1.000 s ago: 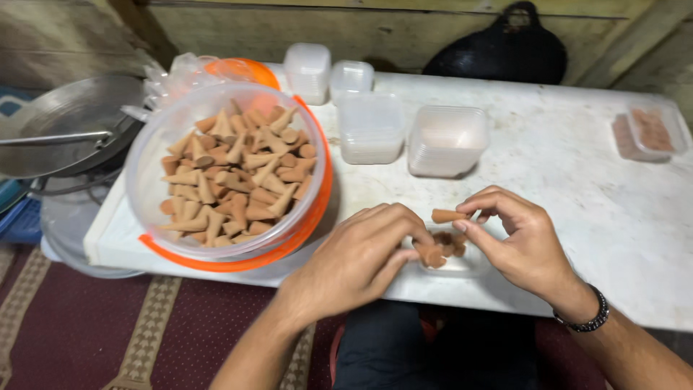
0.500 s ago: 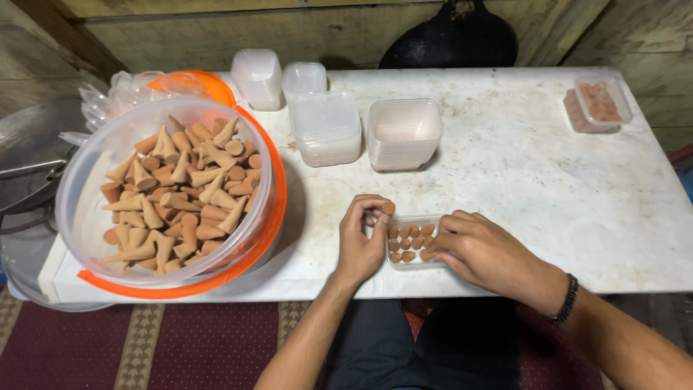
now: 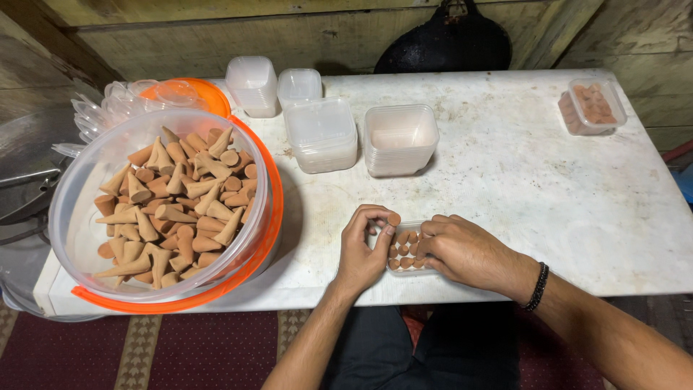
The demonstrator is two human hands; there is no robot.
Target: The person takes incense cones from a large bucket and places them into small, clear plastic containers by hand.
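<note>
The left hand (image 3: 364, 249) is curled up, and its thumb and fingers pinch one small brown cone (image 3: 393, 218) just above the near-left corner of a little clear box (image 3: 406, 249). The right hand (image 3: 462, 249) lies bent over the right side of that box, with its fingertips pushed down among the cones inside. I think it is pressing them into place, but the fingers hide what they touch, so I cannot tell if it pinches one. The box sits on the white table (image 3: 548, 195), close to the front edge, between the two hands. The cones in it stand in neat rows with their round ends up.

To the left, well apart from the hands, is a big clear tub (image 3: 76, 217) with an orange rim. It is full of loose brown cones (image 3: 177, 198) lying every which way. Behind the little box are stacks of empty clear boxes (image 3: 399, 141) and stacks of lids (image 3: 320, 133). Far off at the back right corner sits another small box of cones (image 3: 592, 105), already filled. A black bracelet (image 3: 538, 287) is on the right wrist.
</note>
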